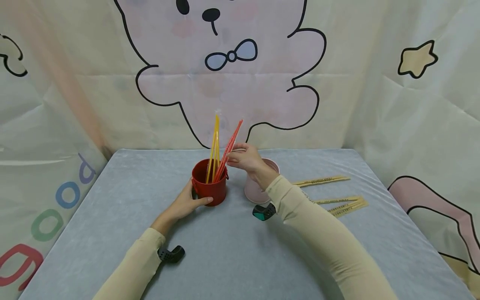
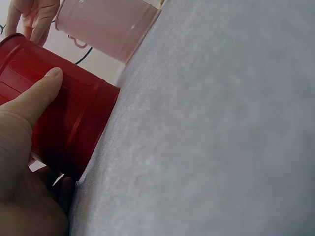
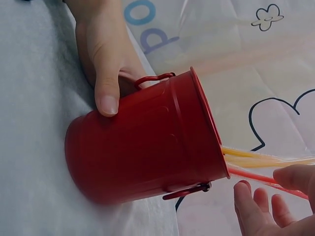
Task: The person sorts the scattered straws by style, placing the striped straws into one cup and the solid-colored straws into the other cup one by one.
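Observation:
A small red bucket (image 1: 214,193) with side handles stands upright on the table. My left hand (image 1: 183,202) grips its lower left side; the left wrist view shows the thumb along its wall. Thin yellow sticks (image 1: 213,146) and thin red sticks (image 1: 228,152) lean inside the bucket, their lower ends hidden by its wall. My right hand (image 1: 247,160) is beside the red sticks, just above the rim. In the right wrist view its thumb is close to a red stick, with its other fingers spread apart. Whether it touches the stick I cannot tell.
A pale pink bucket (image 1: 255,191) stands right of the red one, partly behind my right forearm. Farther right, several narrow tan packets (image 1: 346,206) with printed lettering lie on the grey cloth-covered table (image 1: 225,258). A printed curtain (image 1: 360,83) hangs behind the table.

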`<state>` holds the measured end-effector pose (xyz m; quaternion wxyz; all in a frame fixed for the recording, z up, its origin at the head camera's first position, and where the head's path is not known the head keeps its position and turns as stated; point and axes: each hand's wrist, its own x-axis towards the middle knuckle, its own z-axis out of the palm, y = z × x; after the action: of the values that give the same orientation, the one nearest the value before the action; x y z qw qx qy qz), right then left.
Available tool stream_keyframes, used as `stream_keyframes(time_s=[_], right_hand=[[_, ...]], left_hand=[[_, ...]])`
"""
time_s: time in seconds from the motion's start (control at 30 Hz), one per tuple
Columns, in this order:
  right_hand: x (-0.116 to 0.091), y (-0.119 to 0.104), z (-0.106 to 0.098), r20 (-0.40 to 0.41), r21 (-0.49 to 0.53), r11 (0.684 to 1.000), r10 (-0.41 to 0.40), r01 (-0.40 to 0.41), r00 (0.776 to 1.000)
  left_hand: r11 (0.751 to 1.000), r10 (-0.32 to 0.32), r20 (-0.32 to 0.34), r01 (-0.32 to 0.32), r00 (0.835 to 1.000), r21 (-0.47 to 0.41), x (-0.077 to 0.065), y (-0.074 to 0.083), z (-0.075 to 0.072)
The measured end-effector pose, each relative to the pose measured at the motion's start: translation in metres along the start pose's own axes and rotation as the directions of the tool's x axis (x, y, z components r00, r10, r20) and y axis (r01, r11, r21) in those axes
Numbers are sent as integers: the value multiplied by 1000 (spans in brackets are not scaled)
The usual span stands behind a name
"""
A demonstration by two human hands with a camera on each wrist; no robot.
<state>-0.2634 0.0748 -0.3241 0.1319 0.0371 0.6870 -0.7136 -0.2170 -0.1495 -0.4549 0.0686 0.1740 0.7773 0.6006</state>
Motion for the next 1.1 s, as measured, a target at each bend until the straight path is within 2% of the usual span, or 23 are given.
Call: stream_keyframes(time_s=[0.27,0.4,0.7,0.9,1.0,1.1], right_hand=[[-4,-4,-11,16,-11,1000,-2,2,1000],[-8,-10,-20,8,-51,999,-3,4,1000],[-22,-18,-43,3,-128,990,-61,61,998],[-34,-19,-62,40,-189,968,-158,163,987],[-38,-18,-72,50,-232,947,-216,222,975],[-42,-18,-82,57,-281,919,-272,277,961]], left_hand=[[1000,-1,2,1,1000,5,1,1,0],[1000,10,7,-10,1000,-4,2,1,-1],[1000,17,4,-17,1000,8,0,3,-1],[996,-57,10,56,998,67,-6,8,-9],[989,-110,4,109,994,104,-12,12,-16],[982,-130,-11,131,991,134,-18,18,-24]])
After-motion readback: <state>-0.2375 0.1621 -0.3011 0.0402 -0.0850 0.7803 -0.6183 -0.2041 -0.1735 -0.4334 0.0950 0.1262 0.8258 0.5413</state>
